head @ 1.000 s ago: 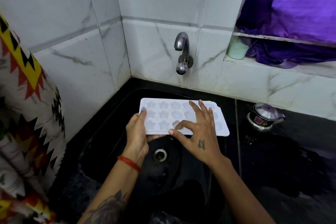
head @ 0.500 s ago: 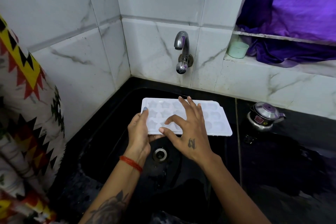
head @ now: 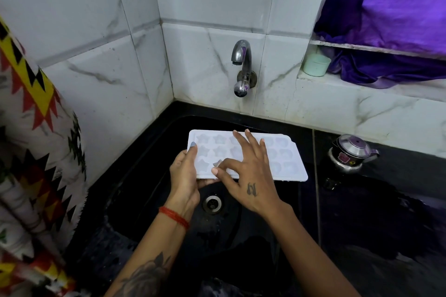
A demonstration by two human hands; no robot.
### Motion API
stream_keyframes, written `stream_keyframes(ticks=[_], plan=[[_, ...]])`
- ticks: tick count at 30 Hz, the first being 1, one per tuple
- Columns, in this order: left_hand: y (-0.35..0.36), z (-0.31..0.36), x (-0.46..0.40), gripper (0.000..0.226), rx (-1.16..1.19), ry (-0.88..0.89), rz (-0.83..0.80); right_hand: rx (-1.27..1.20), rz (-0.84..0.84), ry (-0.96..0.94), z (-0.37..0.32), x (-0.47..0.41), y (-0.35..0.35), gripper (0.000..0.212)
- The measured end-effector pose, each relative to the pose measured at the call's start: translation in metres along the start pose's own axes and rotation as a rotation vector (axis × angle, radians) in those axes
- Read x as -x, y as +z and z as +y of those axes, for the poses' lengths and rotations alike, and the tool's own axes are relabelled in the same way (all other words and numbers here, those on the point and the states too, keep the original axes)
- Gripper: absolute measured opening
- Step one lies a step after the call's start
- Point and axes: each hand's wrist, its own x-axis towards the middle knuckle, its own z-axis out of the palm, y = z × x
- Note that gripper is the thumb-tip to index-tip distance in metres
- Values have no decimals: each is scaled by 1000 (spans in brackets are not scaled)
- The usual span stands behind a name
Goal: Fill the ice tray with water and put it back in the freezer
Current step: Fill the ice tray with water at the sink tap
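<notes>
A: Where is the white plastic ice tray with star-shaped cells (head: pixel 284 159)?

B: Held level over the black sink basin (head: pixel 149 176), below and in front of the chrome wall tap (head: pixel 241 67). The left hand (head: pixel 184 176) clamps the tray's near-left corner, thumb on top.

A: And the right hand (head: pixel 251 176)?

B: Fingers spread over the tray, thumb and forefinger curled at a near-row cell; whether they pinch anything, I cannot tell.

A: Changed since half a second ago?

B: That hand has slid toward the tray's left end. No water runs from the tap.
</notes>
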Motion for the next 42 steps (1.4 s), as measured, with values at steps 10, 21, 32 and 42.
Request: stream_keyframes(ticks=[10, 21, 32, 42], plan=[[0, -2, -2, 19, -3, 7, -5, 89, 61, -70, 0, 5, 4, 33], [1, -4, -2, 18, -1, 5, -3, 70, 36, -9, -1, 6, 3, 29], [0, -10, -7, 20, 35, 28, -7, 22, 4, -65, -19, -2, 13, 28], [1, -10, -13, 19, 68, 6, -2, 42, -116, -52, -22, -7, 10, 35]])
